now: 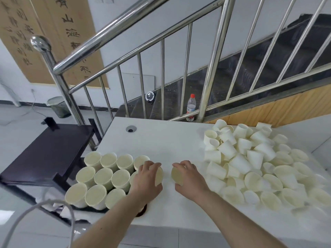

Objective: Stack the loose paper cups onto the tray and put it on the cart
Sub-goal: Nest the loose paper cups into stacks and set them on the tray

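On the white table, the left hand curls around a paper cup tipped on its side, mouth toward the right hand, which grips a second cup facing back. The two cups sit close together but apart. Just left of the left hand stand rows of upright cups on a tray, mostly hidden. Right of the right hand lies the loose pile of cups. The dark cart stands beside the table's left edge.

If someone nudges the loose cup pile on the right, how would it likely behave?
The pile looks unstable: cups lie on their sides at all angles, so they would probably roll or slide apart. They look like thin paper, likely light and easily crushed. Some sit near the table's front edge and could fall off.
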